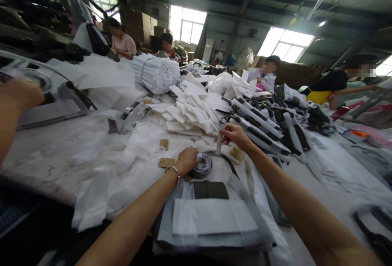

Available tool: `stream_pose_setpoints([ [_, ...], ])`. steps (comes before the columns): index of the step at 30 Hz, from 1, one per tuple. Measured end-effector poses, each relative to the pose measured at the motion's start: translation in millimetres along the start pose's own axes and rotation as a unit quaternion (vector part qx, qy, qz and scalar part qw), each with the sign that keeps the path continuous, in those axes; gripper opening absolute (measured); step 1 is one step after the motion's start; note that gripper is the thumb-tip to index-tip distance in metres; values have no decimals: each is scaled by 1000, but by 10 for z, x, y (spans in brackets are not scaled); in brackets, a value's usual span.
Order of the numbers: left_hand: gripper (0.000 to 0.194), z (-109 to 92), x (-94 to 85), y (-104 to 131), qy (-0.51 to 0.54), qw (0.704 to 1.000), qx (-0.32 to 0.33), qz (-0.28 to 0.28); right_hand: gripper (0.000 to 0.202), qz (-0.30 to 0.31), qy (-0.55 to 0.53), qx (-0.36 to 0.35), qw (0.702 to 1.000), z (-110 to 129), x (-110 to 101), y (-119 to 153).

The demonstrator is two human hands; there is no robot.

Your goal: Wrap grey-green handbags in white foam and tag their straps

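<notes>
On the near middle of the cluttered worktable [39, 143], our left hand [186, 160] is curled down onto a small grey coil of strap [202, 165], fingers clenched around its left edge, a bracelet [173, 171] at the wrist. Just to the right and a little farther off, our right hand [234, 134] pinches a narrow white strip [219, 140] that stands nearly upright between thumb and fingertips — its lower end reaches down toward the coil, though we cannot tell whether the two touch. Nearer to us lies a dark folded item in a clear plastic bag [214, 217] with a white sheet inside. Beyond our hands, a loose heap of white foam pieces [191, 110] spreads across the table, and to its right sits a pile of black-and-white straps [266, 123]. Farther left, a bundle of white tubes [156, 72] is tied together. Small brown paper tags [165, 162] lie just left of the coil. At the far left edge another person's hand [21, 94] shows — blurred — near a grey machine [58, 102]. Several people sit working along the far side.
</notes>
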State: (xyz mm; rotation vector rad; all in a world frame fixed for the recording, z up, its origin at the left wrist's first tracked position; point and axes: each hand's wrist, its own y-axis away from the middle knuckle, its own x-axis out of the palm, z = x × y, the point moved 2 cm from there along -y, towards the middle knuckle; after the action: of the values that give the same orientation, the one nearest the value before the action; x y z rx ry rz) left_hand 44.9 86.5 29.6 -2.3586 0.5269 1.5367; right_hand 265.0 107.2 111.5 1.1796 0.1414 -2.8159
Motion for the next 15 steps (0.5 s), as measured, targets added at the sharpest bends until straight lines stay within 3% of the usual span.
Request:
stream_pose_setpoints([
  [4, 22, 6, -25, -5, 4, 1000, -8, 4, 41, -29, -254, -6, 967, 169, 157, 400],
  [6, 23, 13, -46, -2, 2, 1000, -14, -2, 41, -27, -307, -22, 951, 238, 281, 572],
  [8, 24, 21, -66, 3, -2, 1000, -19, -12, 32, -47, -283, -54, 957, 274, 383, 694],
  [11, 24, 23, -88, 12, -5, 999, -21, -27, 15, -105, -157, -134, 973, 265, 505, 796],
  [13, 24, 17, -100, 21, -5, 999, -19, -36, 2, -100, -66, -199, 973, 244, 601, 832],
  [15, 24, 9, -111, 33, -2, 999, -17, -44, 8, -63, -5, -242, 968, 227, 699, 852],
])
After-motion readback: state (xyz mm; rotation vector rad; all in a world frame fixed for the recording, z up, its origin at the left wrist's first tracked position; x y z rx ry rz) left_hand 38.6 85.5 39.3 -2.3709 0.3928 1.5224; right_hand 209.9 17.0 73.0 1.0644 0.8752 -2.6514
